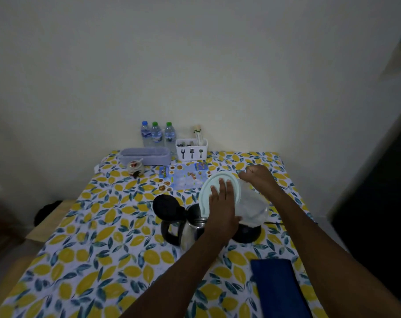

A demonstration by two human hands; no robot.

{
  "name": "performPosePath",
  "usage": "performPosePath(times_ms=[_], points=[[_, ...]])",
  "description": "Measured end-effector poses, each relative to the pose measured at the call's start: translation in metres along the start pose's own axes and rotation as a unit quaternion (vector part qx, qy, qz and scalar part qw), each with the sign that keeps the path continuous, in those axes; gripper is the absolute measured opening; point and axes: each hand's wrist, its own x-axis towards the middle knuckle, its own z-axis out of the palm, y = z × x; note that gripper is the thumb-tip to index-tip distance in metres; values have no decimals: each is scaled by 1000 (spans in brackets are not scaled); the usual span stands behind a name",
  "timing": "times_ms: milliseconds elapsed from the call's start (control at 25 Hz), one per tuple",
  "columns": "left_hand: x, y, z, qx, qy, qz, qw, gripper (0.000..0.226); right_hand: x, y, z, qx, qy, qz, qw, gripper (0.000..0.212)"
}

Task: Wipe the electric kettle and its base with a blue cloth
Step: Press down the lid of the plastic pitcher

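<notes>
The steel electric kettle (191,232) stands mid-table with its black handle to the left and its black lid (167,206) flipped open. Its round black base (246,234) sits just to the right, partly hidden by a clear plastic container (252,208) held above it. My left hand (222,206) presses a pale round container lid (218,182), held tilted against that container. My right hand (258,177) is closed on the container's far rim. The folded dark blue cloth (276,288) lies on the table at the near right, untouched.
The table wears a lemon-print tablecloth (98,249). At the back stand three water bottles (157,134), a white cutlery holder (191,149), a grey oblong box (145,154), a small jar (135,167) and a blue printed sheet (183,177). A cord (273,223) runs right from the base.
</notes>
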Motion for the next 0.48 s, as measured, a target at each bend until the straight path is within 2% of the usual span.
performPosePath(times_ms=[200,360,480], points=[[-2,2,-3,-52,27,-15,998,105,7,-19,0,-103,-15,-28,994,49],[-7,9,-3,-95,71,-40,992,103,15,-33,0,-241,-58,-66,966,48],[-8,14,-6,-115,92,-61,987,106,18,-40,2,-262,-44,-57,962,50]])
